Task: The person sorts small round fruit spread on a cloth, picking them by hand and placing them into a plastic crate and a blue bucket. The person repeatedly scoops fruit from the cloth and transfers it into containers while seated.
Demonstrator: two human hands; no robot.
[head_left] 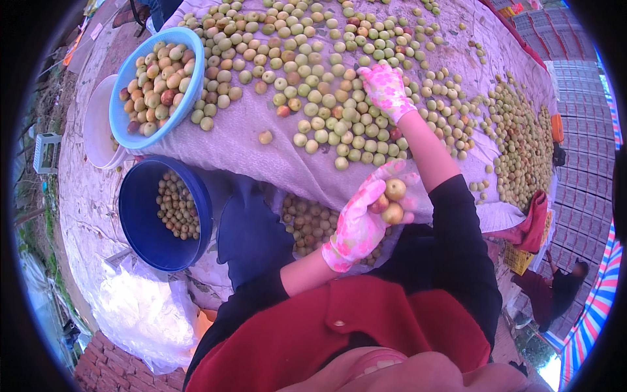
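Observation:
My left hand (362, 225), in a white glove with pink print, is cupped palm up around a few jujubes (392, 213), round and yellow-green to reddish brown. My right hand (386, 90), gloved the same way, reaches palm down over jujubes (366, 124) spread on a pale woven cloth (251, 147). Its fingers look slightly apart. Whether a fingertip touches a fruit is hidden under the hand.
At the left, a light blue basin (116, 104) heaped with jujubes sits on a white bucket (98, 134). Nearer stands a dark blue bucket (140, 219) holding jujubes. Clear plastic (144, 313) lies below it. Another person (555, 291) is at the right, near stacked grey crates (581, 130).

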